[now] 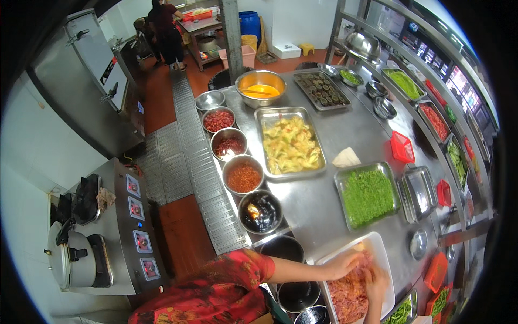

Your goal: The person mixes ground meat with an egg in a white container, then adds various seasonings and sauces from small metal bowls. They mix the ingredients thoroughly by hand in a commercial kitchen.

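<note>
A white plastic tub (386,259) at the lower right holds raw sliced or minced meat (348,297). My left hand (344,265) reaches in from the left and lies at the top of the meat. My right hand (376,279), blurred by motion, is at the tub's right side, touching the meat. The fingers of both hands are partly hidden or smeared, so their grip is unclear. Just above the tub stands a steel tray of chopped green herbs (368,197). A folded pale cloth (346,158) lies beyond that tray.
Steel bowls of dark sauce (260,212), chili flakes (243,178) and chopped red peppers (218,120) line the left counter edge. Beyond are a tray of yellow-green vegetables (291,146) and a bowl of orange liquid (261,87). A shelf rack (404,32) borders the right. Two people stand far back.
</note>
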Motion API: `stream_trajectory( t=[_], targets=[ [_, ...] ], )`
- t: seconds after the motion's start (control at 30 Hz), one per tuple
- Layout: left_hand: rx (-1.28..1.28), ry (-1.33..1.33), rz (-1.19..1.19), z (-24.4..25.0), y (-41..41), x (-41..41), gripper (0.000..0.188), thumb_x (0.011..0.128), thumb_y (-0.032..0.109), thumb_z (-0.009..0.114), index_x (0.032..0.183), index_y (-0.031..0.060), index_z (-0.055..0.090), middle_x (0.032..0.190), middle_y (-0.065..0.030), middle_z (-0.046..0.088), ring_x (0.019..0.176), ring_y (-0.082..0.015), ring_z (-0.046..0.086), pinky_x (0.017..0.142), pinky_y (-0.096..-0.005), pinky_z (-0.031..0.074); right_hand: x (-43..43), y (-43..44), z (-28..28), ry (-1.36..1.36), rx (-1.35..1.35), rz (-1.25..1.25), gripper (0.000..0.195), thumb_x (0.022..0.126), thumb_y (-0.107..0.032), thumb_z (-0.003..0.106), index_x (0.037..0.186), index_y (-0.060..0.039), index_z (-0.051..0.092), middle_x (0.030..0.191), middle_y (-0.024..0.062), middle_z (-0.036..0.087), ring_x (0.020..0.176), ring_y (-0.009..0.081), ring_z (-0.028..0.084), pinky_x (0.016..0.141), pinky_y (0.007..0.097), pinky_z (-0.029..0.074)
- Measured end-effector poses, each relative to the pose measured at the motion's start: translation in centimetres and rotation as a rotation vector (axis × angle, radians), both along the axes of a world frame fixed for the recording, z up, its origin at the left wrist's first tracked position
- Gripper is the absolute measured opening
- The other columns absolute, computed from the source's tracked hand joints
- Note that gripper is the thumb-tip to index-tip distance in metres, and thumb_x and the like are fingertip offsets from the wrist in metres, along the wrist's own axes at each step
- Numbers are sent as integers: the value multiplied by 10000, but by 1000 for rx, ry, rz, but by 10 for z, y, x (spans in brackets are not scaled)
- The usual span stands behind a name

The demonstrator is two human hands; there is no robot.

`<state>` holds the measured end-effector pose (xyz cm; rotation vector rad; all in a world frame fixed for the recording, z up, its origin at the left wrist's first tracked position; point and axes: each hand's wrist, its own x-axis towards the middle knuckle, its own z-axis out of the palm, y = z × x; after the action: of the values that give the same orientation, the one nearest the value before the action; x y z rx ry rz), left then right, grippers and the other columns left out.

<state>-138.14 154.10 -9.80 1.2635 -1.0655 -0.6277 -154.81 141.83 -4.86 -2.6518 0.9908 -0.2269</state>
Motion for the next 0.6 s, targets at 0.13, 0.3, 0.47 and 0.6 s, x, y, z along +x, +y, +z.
stream_trajectory(
  t=[0.13, 0.3, 0.47, 0.6],
  targets=[
    [10, 134, -58, -6, -3, 0, 333, 969, 214, 474, 1252, 38, 476, 1234, -166, 525, 1170, -297, 511, 1000, -368, 389, 68, -2, -54, 307, 229, 77, 352, 887, -230, 522, 1197, -74, 580, 1175, 198, 574, 1175, 293, 511, 1021, 374, 374],
    [-87, 500, -36, -40, -19, 0, 363, 974, 222, 495, 1255, -8, 489, 1180, -123, 582, 1090, -218, 559, 934, -333, 447, 89, 38, -86, 546, 227, 360, 270, 739, -185, 594, 966, -56, 665, 987, 200, 635, 1001, 334, 585, 922, 384, 433],
    [116, -32, -8, -13, -12, 9, 312, 942, 118, 532, 1232, 3, 518, 1184, -118, 572, 1072, -180, 557, 909, -299, 455, 17, 41, 0, 806, 241, 395, 376, 752, -266, 577, 1100, -159, 673, 1127, 117, 627, 1212, 291, 481, 1023, 514, 331],
    [262, -15, -111, -5, -13, 2, 360, 892, 112, 586, 1230, 10, 519, 1182, -149, 558, 1046, -225, 561, 890, -317, 459, -56, 36, -24, 522, 151, -54, 526, 822, -381, 593, 1293, -156, 525, 1347, 99, 465, 1314, 306, 351, 1112, 533, 189]
  ],
)
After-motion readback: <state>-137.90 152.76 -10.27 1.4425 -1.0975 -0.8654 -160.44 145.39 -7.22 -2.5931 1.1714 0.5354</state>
